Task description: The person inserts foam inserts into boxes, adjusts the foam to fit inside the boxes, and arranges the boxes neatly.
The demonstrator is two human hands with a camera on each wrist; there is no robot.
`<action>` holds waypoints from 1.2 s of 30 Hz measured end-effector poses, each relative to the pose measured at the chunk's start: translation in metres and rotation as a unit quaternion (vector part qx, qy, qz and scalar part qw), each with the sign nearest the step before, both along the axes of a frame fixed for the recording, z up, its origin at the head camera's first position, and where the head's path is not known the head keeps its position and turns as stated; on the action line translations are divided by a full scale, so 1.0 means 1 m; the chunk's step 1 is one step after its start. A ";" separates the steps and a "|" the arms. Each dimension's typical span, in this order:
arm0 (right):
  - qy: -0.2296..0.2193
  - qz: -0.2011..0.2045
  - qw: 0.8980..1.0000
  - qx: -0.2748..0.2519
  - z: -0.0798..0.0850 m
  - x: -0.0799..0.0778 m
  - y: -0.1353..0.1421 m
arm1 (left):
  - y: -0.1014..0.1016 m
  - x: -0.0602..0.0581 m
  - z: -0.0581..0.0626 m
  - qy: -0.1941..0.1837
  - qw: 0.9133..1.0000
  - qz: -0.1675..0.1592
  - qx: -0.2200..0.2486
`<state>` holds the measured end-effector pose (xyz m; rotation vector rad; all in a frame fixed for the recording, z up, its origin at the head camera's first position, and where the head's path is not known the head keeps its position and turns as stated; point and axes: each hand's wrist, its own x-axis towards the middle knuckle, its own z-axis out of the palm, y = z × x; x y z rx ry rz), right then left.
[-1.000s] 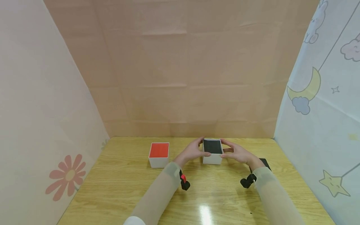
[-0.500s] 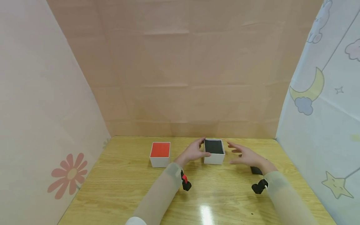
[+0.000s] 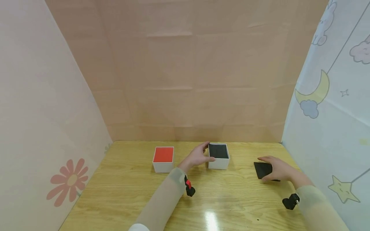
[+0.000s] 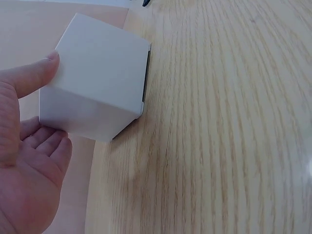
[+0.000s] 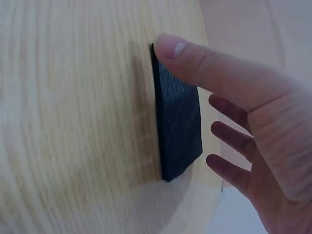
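A white square box (image 3: 218, 164) with a black top surface stands on the wooden table. My left hand (image 3: 198, 156) holds its left side, thumb at the near face and fingers toward the back corner. In the left wrist view, the thumb (image 4: 40, 74) touches one white wall of the box (image 4: 101, 63) and the curled fingers meet an adjoining one. Farther right, my right hand (image 3: 278, 169) hovers over a flat black square piece (image 3: 262, 169). The right wrist view has the thumb at the edge of the black piece (image 5: 179, 117), with the other fingers spread apart from it.
Left of the held box stands a similar white box (image 3: 163, 166) with a red top. A brown sheet (image 3: 185, 80) hangs behind the table (image 3: 225, 199). Patterned white panels (image 3: 332, 134) close in both sides.
My right hand has let go of the box's right side and moved right and nearer, to the flat black piece. My left hand has stayed on the box.
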<state>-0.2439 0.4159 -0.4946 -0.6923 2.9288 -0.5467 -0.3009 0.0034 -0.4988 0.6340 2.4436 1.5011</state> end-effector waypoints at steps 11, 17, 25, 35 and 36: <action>-0.012 -0.022 1.000 0.009 -0.010 0.007 0.018 | 0.000 -0.001 -0.005 -0.002 1.000 -0.004 0.003; -0.018 -0.024 0.999 0.025 -0.006 0.008 0.016 | -0.002 0.000 -0.004 -0.002 1.000 -0.010 0.007; -0.004 -0.014 0.999 0.052 0.000 0.012 0.019 | -0.004 0.000 -0.004 -0.006 1.000 -0.012 0.006; -0.002 0.000 0.999 0.049 -0.001 0.014 0.026 | -0.004 -0.005 -0.010 -0.001 1.000 -0.017 0.001; -0.001 -0.002 0.999 0.052 -0.001 0.014 0.027 | -0.005 -0.005 -0.010 -0.001 1.000 -0.017 0.001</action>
